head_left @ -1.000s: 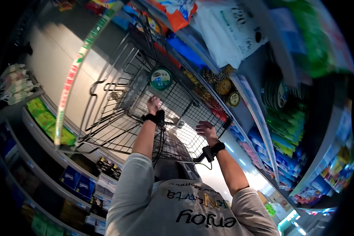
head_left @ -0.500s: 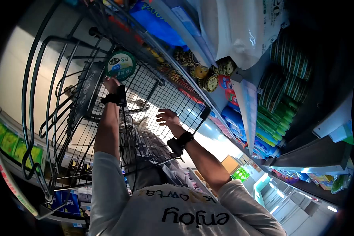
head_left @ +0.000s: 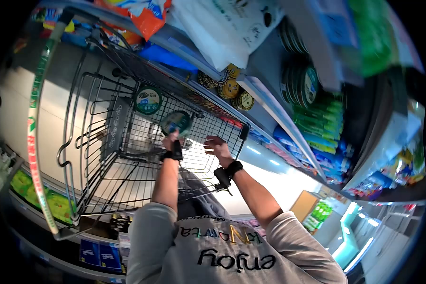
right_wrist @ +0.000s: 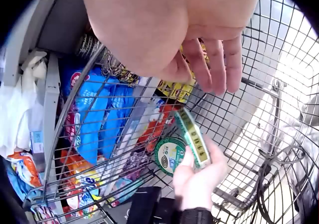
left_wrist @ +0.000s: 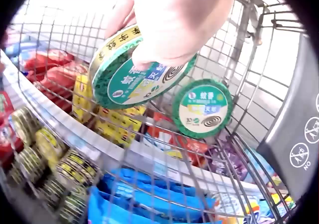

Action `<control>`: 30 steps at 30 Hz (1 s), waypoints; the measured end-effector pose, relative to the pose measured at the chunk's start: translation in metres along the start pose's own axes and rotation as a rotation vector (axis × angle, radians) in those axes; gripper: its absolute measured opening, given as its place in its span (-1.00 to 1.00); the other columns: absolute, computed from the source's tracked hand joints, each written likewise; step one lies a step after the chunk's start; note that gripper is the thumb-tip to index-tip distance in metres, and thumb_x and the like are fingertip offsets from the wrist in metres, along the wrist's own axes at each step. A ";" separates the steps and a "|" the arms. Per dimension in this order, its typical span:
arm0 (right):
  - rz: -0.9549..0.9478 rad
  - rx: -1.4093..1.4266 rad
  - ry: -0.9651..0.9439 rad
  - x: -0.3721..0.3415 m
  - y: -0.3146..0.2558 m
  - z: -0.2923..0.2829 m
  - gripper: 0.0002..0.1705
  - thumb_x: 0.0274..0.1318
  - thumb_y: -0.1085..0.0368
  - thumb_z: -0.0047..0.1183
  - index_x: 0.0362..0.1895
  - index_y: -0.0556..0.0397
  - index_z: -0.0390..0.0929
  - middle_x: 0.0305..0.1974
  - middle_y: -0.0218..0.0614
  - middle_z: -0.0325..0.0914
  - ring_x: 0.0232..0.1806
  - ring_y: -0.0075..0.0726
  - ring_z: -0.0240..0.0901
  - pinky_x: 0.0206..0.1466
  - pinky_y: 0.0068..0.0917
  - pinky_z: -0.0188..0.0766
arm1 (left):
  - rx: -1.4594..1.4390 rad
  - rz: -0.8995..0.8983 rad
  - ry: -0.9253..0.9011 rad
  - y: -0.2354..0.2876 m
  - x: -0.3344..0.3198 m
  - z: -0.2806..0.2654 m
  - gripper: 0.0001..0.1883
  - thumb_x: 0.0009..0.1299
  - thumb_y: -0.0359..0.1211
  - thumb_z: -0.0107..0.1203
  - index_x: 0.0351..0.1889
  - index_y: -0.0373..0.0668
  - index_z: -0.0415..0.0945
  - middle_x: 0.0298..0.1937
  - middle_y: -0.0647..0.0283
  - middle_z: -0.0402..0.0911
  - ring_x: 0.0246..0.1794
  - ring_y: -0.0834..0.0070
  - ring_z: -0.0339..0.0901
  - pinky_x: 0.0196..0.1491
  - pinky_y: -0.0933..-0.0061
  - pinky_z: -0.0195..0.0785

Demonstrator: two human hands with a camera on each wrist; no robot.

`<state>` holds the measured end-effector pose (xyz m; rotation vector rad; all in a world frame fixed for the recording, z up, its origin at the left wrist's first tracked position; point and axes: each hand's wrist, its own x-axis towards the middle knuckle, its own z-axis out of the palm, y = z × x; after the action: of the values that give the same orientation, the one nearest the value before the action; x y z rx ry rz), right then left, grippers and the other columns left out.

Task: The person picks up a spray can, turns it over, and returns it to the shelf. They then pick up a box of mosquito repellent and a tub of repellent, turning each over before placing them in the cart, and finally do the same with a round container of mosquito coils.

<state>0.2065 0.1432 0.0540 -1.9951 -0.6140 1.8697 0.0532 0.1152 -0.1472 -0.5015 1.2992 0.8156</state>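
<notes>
In the left hand I grip a round green mosquito coil tin, tilted, with the thumb over its printed face and the fingers behind its rim. It is held inside the wire shopping cart. A matching mosquito coil tin stands against the cart's mesh, its label facing up into the basket. To the right of the held tin, the right hand hovers over the basket with fingers apart and relaxed. Nothing is in that hand, as its palm in the right wrist view shows.
Along the cart's right side runs a shelf with more green tins, small black-and-yellow round tins, green packs and an overhanging white bag. Blue boxes sit on a shelf at lower left. The cart handle is at left.
Earlier only one tin showed, close to the left hand. Now the left hand is farther right with a tin in its grip, while another stays by the mesh. The head view has swung.
</notes>
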 end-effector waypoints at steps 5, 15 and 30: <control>0.057 0.115 0.217 -0.047 0.028 -0.024 -0.35 0.14 0.28 -0.04 0.28 0.03 -0.01 0.02 -0.14 0.32 -0.06 -0.22 0.37 -0.18 -0.22 0.49 | -0.110 -0.226 -0.213 -0.080 -0.070 0.026 -0.68 0.33 -0.37 0.01 0.00 -0.29 0.28 -0.09 0.08 0.48 -0.16 0.28 0.51 -0.08 0.32 0.43; -0.291 0.739 0.575 -0.197 0.133 -0.072 -0.35 -0.01 0.55 -0.03 0.21 -0.01 0.11 -0.29 -0.30 0.38 -0.24 -0.36 0.44 -0.30 -0.33 0.56 | 0.812 -0.236 -0.618 -0.134 -0.270 0.045 -0.61 0.23 -0.43 0.15 0.02 -0.08 0.32 -0.05 0.29 0.46 -0.06 0.44 0.44 0.01 0.40 0.34; -0.629 1.339 0.756 -0.327 0.254 -0.035 -0.57 0.18 0.22 -0.05 0.08 0.18 0.34 -0.15 -0.24 0.46 -0.11 -0.44 0.38 -0.05 -0.53 0.34 | 1.172 -0.211 -0.875 -0.172 -0.339 0.001 -0.68 0.43 -0.18 -0.13 -0.06 -0.24 0.38 -0.06 0.17 0.49 -0.05 0.39 0.46 0.02 0.28 0.35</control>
<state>0.2485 -0.2429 0.2019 -1.1497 0.2289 0.6229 0.1663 -0.0757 0.1618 0.6073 0.6775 -0.0369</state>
